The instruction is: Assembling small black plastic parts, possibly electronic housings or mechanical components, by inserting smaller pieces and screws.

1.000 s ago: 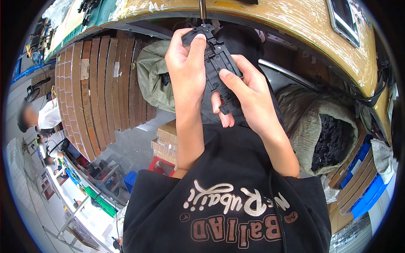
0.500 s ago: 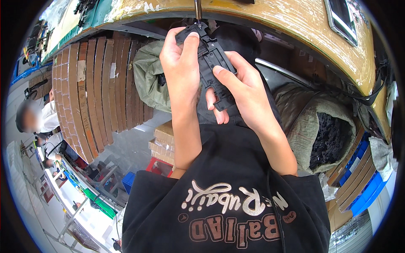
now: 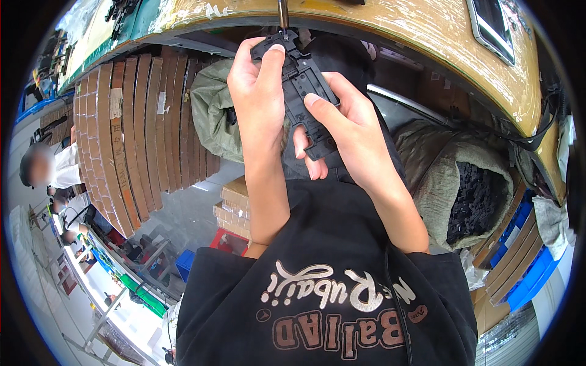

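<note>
Beneath the slim metallic shaft (image 3: 282, 15), left hand (image 3: 261, 85) and right hand (image 3: 347, 119) both grasp a flat black plastic-looking part (image 3: 305, 79), likely light, stiff, best held by its edges.

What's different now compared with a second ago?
The left hand, right hand, black part and metal shaft now appear slightly farther left in the picture; the background drifted left too, so head movement probably explains most of it. Nothing was picked up or let go. Both hands keep their grip, with the part's top end at the shaft's tip.
</note>
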Available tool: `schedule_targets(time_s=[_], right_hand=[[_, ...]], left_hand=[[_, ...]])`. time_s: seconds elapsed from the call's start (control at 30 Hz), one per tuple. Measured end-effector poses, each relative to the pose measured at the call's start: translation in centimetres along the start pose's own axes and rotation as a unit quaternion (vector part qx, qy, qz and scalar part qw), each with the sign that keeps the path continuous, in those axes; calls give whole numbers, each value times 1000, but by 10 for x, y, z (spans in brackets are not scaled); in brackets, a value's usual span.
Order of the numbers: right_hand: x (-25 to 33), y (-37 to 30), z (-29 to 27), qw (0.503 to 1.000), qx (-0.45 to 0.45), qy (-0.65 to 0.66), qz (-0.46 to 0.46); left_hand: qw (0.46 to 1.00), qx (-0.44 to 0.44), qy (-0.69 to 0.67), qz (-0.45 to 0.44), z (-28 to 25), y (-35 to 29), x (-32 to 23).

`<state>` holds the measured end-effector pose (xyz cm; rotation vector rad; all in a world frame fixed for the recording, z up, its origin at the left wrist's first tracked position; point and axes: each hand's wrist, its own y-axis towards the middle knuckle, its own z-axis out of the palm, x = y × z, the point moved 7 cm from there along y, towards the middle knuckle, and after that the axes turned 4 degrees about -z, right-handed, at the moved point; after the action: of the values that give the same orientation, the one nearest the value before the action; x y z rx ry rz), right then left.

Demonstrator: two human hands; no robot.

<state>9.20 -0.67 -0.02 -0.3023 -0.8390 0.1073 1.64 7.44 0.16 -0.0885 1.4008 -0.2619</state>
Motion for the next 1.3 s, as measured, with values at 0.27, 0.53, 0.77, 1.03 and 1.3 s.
schedule_targets(time_s=[0.27,0.53,0.77,1.03,1.3], right_hand=[[0,1,2,1000,4,-5,1],[-10,-22,-59,993,-53,-106,15],[-14,-161,-207,853,-404,-242,-224],[-13,-355,-389,437,-768,-467,-18],[1,-414,-453,344,-771,-529,-87]], left_hand=[[1000,-3,12,8,-3,1,-3],[981,100,118,-118,14,-16,52],[961,50,196,-192,-74,-29,129],[940,-22,257,-225,-136,-29,175],[925,-7,318,-209,-165,-17,192]])
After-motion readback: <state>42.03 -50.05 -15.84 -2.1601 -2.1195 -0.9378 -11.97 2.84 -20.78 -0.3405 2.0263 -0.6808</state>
